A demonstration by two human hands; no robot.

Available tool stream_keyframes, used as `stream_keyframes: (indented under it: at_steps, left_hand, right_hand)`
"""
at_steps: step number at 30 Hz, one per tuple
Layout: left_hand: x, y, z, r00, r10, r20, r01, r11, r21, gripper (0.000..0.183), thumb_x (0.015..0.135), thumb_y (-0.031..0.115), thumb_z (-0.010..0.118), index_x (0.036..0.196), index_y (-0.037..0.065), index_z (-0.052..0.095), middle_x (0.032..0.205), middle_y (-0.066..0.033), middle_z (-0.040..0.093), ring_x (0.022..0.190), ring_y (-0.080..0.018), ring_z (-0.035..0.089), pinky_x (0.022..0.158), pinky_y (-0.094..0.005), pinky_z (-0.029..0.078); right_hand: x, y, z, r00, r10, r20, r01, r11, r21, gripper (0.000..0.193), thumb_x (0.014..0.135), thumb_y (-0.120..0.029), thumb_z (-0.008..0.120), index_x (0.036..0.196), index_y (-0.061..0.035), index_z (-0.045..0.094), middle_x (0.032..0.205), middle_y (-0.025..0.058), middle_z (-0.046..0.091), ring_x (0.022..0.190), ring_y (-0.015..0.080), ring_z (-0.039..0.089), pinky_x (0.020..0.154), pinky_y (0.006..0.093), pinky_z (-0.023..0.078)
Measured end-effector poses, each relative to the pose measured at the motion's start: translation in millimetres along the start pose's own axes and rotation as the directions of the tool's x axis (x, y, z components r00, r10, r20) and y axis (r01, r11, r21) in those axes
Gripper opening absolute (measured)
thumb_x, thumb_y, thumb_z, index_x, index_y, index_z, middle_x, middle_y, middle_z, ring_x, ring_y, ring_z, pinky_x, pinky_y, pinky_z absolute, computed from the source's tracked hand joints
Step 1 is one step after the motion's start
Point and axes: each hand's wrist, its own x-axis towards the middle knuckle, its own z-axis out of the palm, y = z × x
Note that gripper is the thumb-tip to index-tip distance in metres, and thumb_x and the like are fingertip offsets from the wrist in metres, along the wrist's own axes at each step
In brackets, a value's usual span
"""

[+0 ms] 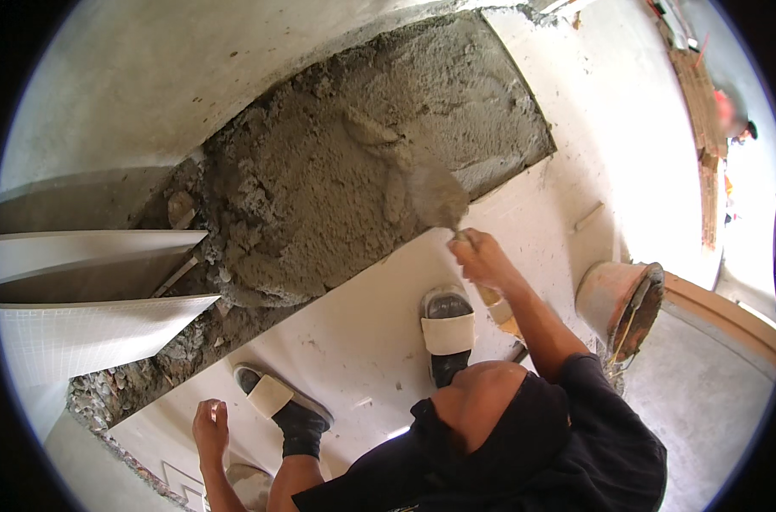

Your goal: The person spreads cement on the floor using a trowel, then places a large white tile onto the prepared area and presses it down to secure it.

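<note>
In my right hand (482, 260) is the handle of a trowel (439, 194), its blade smeared with grey mortar. The blade lies against the bed of wet mortar (311, 188), near the edge closest to me. A raised lump and drag marks show in the mortar beside it. My left hand (210, 424) hangs low at the left with curled fingers, apart from the mortar, and I see nothing in it. My sandalled feet (447, 320) stand on pale floor tiles (362, 341) along the mortar's edge.
Large white tiles (106, 328) stand on edge at the left, next to rough rubble (140, 375). A mortar-crusted bucket (614, 299) tilts at the right. A pale wall (166, 77) borders the mortar's far side. Wooden boards (703, 111) lie at the far right.
</note>
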Motion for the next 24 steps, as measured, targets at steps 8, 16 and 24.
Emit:
stream_keyframes:
  at_steps: [8,16,24]
  left_hand:
    - [15,19,-7,0.998,0.052,-0.021,-0.052,0.998,0.021,0.021,0.091,0.020,0.057,0.094,0.001,0.062,0.091,-0.0165,0.062,0.082,-0.0339,0.060,0.074,-0.0414,0.048]
    - [18,17,-1,1.000,-0.005,0.005,0.005,1.000,0.015,0.018,0.090,0.018,0.058,0.092,0.000,0.062,0.090,-0.0166,0.062,0.081,-0.0343,0.060,0.072,-0.0423,0.047]
    - [17,20,4,0.999,-0.032,0.009,0.032,0.999,-0.004,0.018,0.090,0.018,0.059,0.092,0.001,0.062,0.090,-0.0169,0.062,0.080,-0.0343,0.060,0.072,-0.0412,0.047]
  right_hand:
    - [-10,-13,-23,0.965,0.075,0.250,-0.167,0.912,0.375,0.026,0.090,-0.024,0.057,0.097,0.0003,0.059,0.067,0.0055,0.055,0.051,0.0122,0.054,0.044,0.0260,0.043]
    - [83,-64,-127,0.922,-0.211,-0.325,0.198,0.977,-0.075,0.031,0.086,-0.033,0.058,0.087,-0.0018,0.056,0.075,0.0118,0.063,0.065,0.0205,0.063,0.058,0.0356,0.052]
    - [163,-88,-167,0.811,-0.207,-0.547,-0.025,0.922,-0.387,0.046,0.089,-0.041,0.049,0.107,0.0001,0.058,0.106,0.0255,0.064,0.102,0.0424,0.060,0.087,0.0485,0.046]
